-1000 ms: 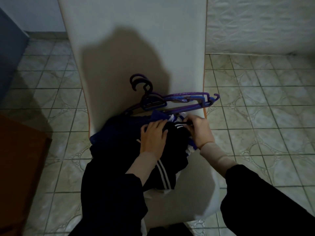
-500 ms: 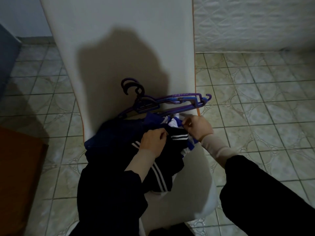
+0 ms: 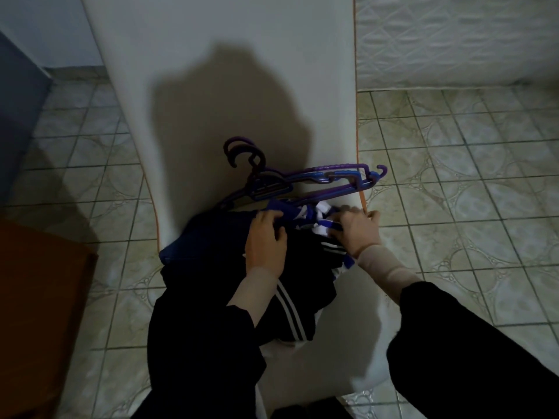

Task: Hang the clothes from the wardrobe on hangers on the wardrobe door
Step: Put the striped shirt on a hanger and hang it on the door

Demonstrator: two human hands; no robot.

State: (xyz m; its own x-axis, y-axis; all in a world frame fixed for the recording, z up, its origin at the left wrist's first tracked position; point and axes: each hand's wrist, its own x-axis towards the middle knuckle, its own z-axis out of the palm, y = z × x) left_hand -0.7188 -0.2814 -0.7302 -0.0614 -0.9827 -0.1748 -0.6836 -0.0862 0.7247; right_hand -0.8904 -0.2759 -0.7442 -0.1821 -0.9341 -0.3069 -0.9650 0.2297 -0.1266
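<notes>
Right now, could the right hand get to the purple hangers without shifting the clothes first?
Probably yes. The right hand grips the blue-and-white garment just below the purple hangers, which lie exposed on the white surface. Nothing covers them, but the hand would have to let go first.

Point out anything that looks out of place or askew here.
The purple hangers lie tangled in a heap on the white surface rather than hanging. The clothes are bunched in a pile that spills over its edge, with both hands, left and right, in it.
</notes>
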